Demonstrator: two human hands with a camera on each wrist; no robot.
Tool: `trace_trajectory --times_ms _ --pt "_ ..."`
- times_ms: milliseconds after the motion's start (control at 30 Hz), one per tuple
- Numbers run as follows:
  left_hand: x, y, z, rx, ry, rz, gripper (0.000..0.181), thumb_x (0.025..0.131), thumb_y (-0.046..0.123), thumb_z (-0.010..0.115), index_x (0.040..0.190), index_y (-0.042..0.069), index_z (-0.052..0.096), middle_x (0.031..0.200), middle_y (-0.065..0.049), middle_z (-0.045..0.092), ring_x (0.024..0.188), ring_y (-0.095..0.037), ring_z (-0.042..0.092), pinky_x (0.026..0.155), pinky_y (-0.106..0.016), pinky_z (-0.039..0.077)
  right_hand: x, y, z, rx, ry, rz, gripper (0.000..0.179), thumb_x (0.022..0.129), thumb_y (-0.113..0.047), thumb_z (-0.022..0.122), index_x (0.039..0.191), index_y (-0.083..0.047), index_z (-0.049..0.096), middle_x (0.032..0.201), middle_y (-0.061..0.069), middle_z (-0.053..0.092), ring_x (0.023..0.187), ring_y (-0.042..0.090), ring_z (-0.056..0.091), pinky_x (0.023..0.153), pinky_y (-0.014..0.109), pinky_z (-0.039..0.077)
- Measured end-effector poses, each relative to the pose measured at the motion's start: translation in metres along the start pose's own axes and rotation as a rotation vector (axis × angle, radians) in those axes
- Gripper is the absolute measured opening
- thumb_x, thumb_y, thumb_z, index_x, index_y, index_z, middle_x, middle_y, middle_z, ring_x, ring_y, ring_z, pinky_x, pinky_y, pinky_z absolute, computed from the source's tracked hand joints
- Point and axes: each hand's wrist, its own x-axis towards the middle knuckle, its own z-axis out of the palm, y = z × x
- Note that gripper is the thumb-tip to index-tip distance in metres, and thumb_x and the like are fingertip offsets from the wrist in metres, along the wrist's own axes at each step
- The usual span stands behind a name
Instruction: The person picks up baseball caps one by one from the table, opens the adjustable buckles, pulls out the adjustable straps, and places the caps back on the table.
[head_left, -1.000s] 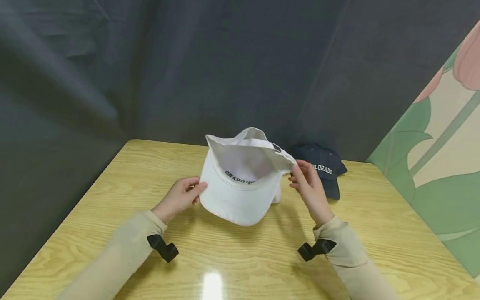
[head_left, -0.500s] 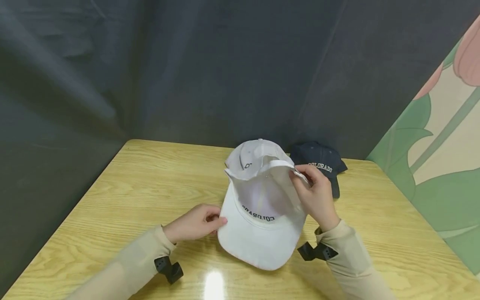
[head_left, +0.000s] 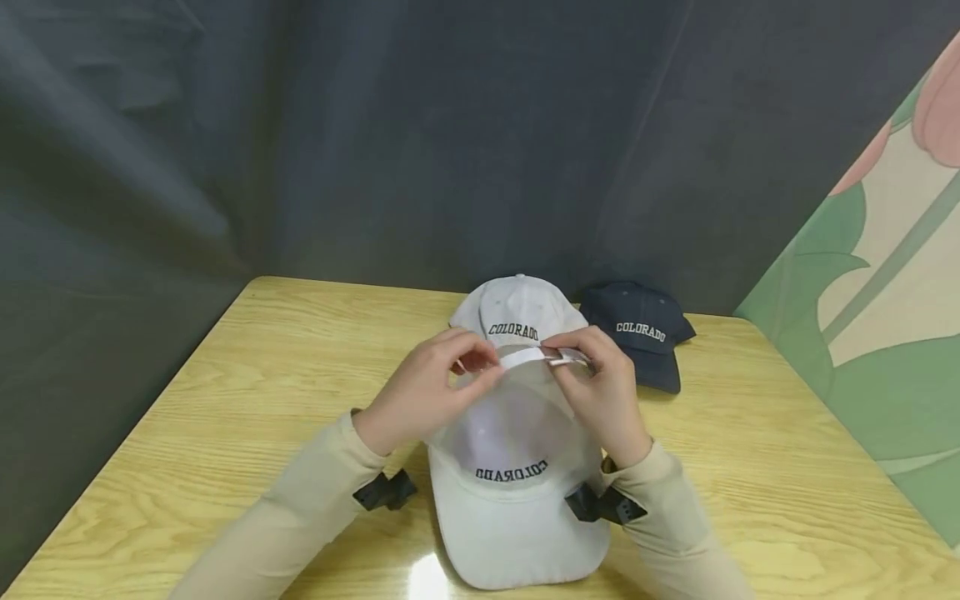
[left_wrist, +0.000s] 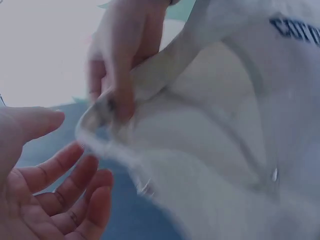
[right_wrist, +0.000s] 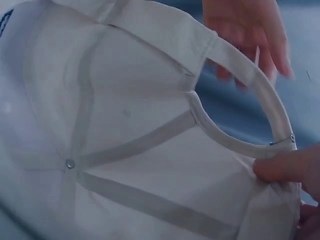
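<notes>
A white baseball cap (head_left: 517,537) is tipped with its inside toward me, brim low and near, the COLORADO stitching showing reversed inside. My right hand (head_left: 603,396) pinches its back edge beside the buckle of the strap (head_left: 521,358); the right wrist view shows the thumb (right_wrist: 280,167) on the inner cloth. Close to the other end of the strap is my left hand (head_left: 427,387). In the left wrist view its thumb and fingers are spread apart, with nothing held between them.
Behind the held cap, another white COLORADO cap (head_left: 517,304) sits on the wooden table (head_left: 262,375). A navy COLORADO cap (head_left: 637,325) is to its right. Dark cloth (head_left: 420,150) hangs at the back, and a flower-patterned panel (head_left: 885,333) stands at the right.
The white cap has come down and nearer, uncovering the white cap behind. My left hand has let go of the brim and moved up to the strap; my right hand has shifted along the back edge.
</notes>
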Motion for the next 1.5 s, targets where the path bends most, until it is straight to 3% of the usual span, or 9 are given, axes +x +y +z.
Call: trace_trajectory --times_ms 100,200,533,767,1500 --pt "0.004 0.005 0.013 -0.027 0.004 0.03 0.02 0.088 0.022 0.065 0.104 0.011 0.064 0.095 0.001 0.063 0.081 -0.009 0.055 0.075 -0.024 0.05 -0.002 -0.006 0.003 0.0 -0.009 -0.023 0.018 0.072 0.013 0.069 0.083 -0.001 0.067 0.08 0.009 0.064 0.08 0.004 0.058 0.077 0.007 0.045" --pt "0.005 0.006 0.017 -0.04 0.032 0.037 0.019 0.088 0.02 0.065 0.105 0.01 0.066 0.094 0.001 0.066 0.075 -0.009 0.053 0.069 -0.024 0.049 -0.005 -0.01 0.002 0.019 -0.013 -0.012 0.018 0.07 0.014 0.07 0.08 0.002 0.061 0.079 0.012 0.065 0.078 -0.004 0.054 0.073 0.006 0.046" --pt "0.002 0.005 0.011 -0.131 0.025 0.017 0.017 0.089 0.021 0.063 0.102 0.012 0.069 0.089 0.003 0.069 0.07 -0.007 0.055 0.065 -0.021 0.048 -0.005 -0.016 -0.006 0.0 -0.002 -0.131 0.022 0.066 0.014 0.074 0.077 -0.002 0.063 0.073 0.007 0.063 0.07 0.002 0.05 0.065 0.01 0.041" --pt "0.001 0.006 0.011 -0.153 0.003 -0.006 0.018 0.089 0.02 0.063 0.103 0.011 0.07 0.091 0.001 0.069 0.069 -0.007 0.055 0.065 -0.02 0.049 -0.006 -0.018 -0.008 0.078 -0.014 -0.106 0.022 0.067 0.018 0.071 0.078 0.001 0.063 0.072 0.008 0.06 0.069 0.0 0.051 0.063 0.009 0.045" --pt "0.001 0.003 0.013 -0.151 0.018 0.024 0.018 0.088 0.018 0.065 0.102 0.009 0.071 0.095 -0.001 0.071 0.07 -0.007 0.056 0.065 -0.02 0.05 -0.008 -0.021 -0.007 0.038 -0.039 -0.073 0.021 0.07 0.016 0.071 0.084 0.001 0.065 0.076 0.009 0.063 0.07 -0.001 0.053 0.065 0.008 0.046"
